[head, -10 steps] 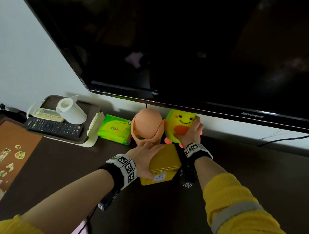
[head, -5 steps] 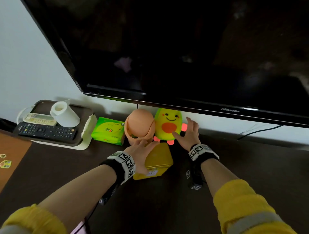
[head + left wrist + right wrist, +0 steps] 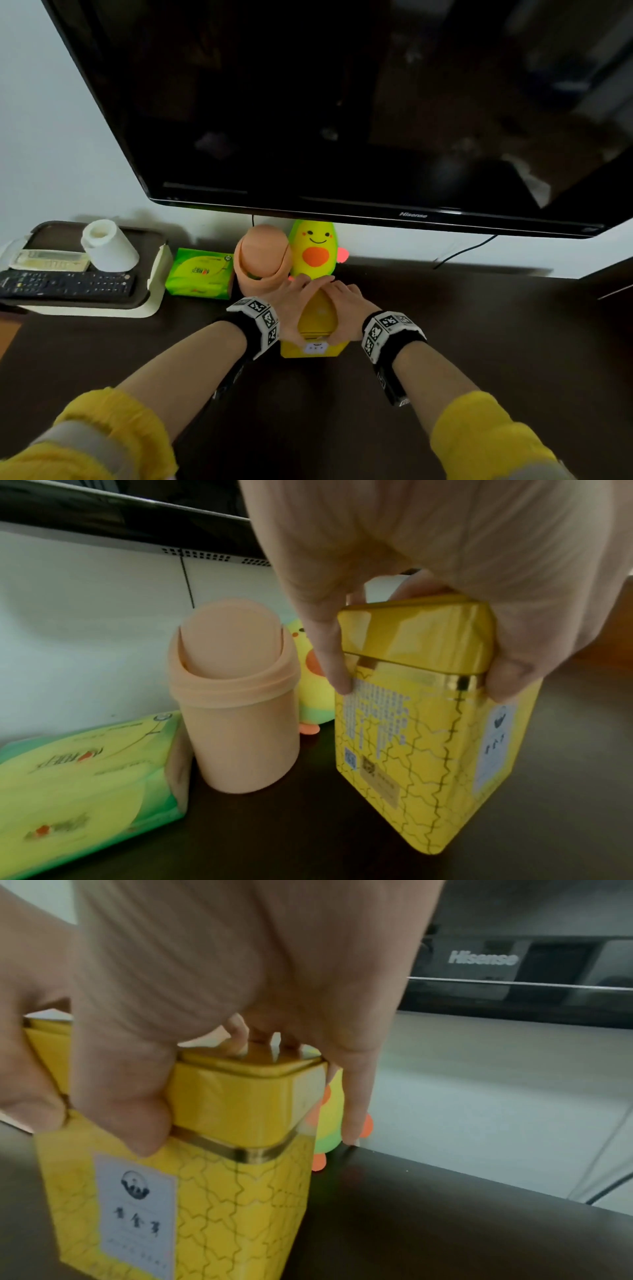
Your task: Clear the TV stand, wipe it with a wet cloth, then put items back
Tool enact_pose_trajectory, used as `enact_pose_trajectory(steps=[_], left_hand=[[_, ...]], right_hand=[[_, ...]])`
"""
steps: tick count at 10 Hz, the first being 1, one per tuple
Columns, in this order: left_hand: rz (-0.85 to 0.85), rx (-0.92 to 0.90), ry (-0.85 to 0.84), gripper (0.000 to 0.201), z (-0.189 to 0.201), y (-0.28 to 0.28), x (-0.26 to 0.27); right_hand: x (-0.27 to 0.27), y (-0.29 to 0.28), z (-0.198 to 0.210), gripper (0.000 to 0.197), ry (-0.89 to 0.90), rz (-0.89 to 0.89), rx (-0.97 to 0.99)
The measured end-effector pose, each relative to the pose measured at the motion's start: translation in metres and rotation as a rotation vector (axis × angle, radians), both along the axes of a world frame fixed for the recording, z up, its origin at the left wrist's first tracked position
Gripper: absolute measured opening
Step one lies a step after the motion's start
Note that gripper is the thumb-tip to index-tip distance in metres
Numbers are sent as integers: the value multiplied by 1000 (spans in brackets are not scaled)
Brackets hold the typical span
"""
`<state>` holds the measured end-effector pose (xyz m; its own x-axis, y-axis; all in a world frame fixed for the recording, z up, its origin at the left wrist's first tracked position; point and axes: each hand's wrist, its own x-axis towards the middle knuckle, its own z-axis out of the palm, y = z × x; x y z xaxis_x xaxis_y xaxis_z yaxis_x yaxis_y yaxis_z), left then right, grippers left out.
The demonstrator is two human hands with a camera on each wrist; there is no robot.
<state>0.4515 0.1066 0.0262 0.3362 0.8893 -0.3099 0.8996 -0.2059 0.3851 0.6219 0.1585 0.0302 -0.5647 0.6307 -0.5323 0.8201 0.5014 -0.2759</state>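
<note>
A yellow tin (image 3: 317, 320) with a gold lid is on the dark TV stand (image 3: 479, 342), in front of a peach swing-lid bin (image 3: 262, 257) and a yellow smiling plush (image 3: 313, 250). My left hand (image 3: 298, 301) grips the tin's lid from the left, with fingers curled over its edges (image 3: 411, 750). From the right, my right hand (image 3: 342, 305) grips the same lid, thumb on the front face (image 3: 205, 1191). Whether the tin is lifted off the stand I cannot tell.
A green tissue pack (image 3: 200, 274) lies left of the bin. At far left a tray (image 3: 150, 301) holds a black remote (image 3: 65, 284), a white remote (image 3: 51, 260) and a toilet roll (image 3: 108, 248). The TV (image 3: 342, 102) overhangs the back; a cable (image 3: 466, 251) runs along the wall.
My right hand let go of the plush and came down onto the right side of the tin. My left hand stayed on the tin. The plush now stands beside the bin.
</note>
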Motion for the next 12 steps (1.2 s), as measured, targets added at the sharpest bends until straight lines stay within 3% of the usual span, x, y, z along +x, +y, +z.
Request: enact_pose_trajectory(steps=[1, 2, 3, 4, 5, 6, 8, 10, 11, 12], left_hand=[[27, 73, 91, 123, -6, 7, 8], [140, 56, 71, 122, -11, 20, 7], [367, 118, 60, 100, -16, 27, -5], [595, 287, 198, 96, -21, 34, -15], [725, 183, 210, 91, -21, 37, -17], [695, 219, 233, 84, -25, 35, -17], [618, 132, 310, 89, -33, 41, -21], [635, 106, 232, 92, -25, 42, -19], [647, 134, 224, 98, -29, 40, -19], [729, 112, 163, 100, -26, 37, -21]], right_hand=[[14, 11, 1, 108, -22, -41, 52], [38, 33, 0, 108, -24, -142, 53], [65, 61, -4, 109, -49, -229, 82], [81, 88, -11, 105, -89, -280, 109], [86, 111, -22, 105, -113, -268, 112], [83, 125, -31, 105, -85, -275, 108], [67, 133, -48, 106, -18, -305, 48], [62, 137, -51, 108, -24, -284, 47], [64, 132, -50, 119, -31, -283, 42], [67, 127, -43, 122, -22, -304, 56]])
